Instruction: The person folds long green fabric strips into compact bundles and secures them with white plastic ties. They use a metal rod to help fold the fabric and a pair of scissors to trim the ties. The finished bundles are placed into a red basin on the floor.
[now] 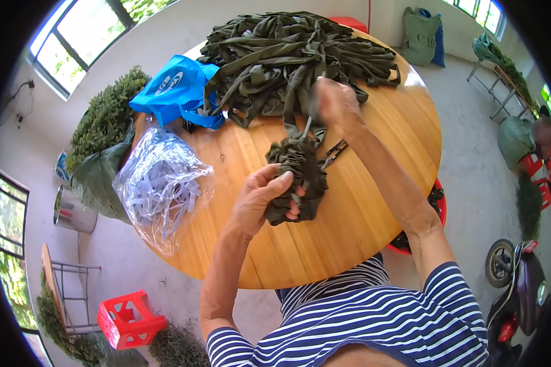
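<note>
Spreading beyond the right hand (pixel 337 107), the green strap pile (pixel 275 58) should be floppy, bulky. The ruffled bundle (pixel 295 165), gripped in the left hand (pixel 261 197), is likely light and soft; pinch its gathered folds. The right hand looks closed around a blurred thin pale piece (pixel 308 126).

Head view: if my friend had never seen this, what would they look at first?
Probably the big heap of dark green fabric strips at the far side of the round wooden table. Then the bright blue bag left of it, and the gathered green cloth in the left hand.
</note>
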`<state>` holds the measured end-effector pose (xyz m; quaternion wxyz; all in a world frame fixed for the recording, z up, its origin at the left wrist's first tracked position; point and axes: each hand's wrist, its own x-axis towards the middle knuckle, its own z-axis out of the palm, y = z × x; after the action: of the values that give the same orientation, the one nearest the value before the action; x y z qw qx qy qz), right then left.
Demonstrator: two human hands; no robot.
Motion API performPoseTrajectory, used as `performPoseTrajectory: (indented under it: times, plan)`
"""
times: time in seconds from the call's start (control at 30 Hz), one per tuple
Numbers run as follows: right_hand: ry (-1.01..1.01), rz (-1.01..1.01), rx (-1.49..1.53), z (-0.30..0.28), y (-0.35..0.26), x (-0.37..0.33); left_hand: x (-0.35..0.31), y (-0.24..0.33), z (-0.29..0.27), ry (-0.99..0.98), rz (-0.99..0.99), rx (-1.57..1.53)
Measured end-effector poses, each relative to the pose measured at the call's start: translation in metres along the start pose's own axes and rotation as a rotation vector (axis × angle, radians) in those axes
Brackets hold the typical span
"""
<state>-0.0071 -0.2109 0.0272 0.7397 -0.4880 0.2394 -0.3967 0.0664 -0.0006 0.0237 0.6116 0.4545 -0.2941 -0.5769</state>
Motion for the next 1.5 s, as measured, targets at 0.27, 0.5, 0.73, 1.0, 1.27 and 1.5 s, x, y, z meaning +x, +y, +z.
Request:
performPoseTrajectory:
  times: [0.27,0.5,0.73,1.0,1.27,1.5]
  plan:
    - [-0.275,0.029,-0.076,0.030,0.010,-0.015,0.005,0.021,0.007,0.310,0.252,0.298]
    - [0.013,-0.080,0.022,0.020,0.006,0.027,-0.014,-0.009,0.019,0.150,0.201,0.060]
    - [-0.121,-0.202,-0.013,0.022,0.024,-0.003,0.005,0.002,0.027,0.382,0.329,0.379]
    - [0.031,-0.166,0.054,-0.020,0.004,0.014,-0.010,-0.003,0.019,0.265,0.060,0.524]
    - [-0.030,-0.384,-0.050,0.007,0.005,-0.001,0.035,-0.007,0.022,0.374,0.337,0.839]
    - [-0.044,-0.183,-0.065,-0.020,-0.007,0.005,0.015,-0.005,0.007,0.153,0.043,0.497]
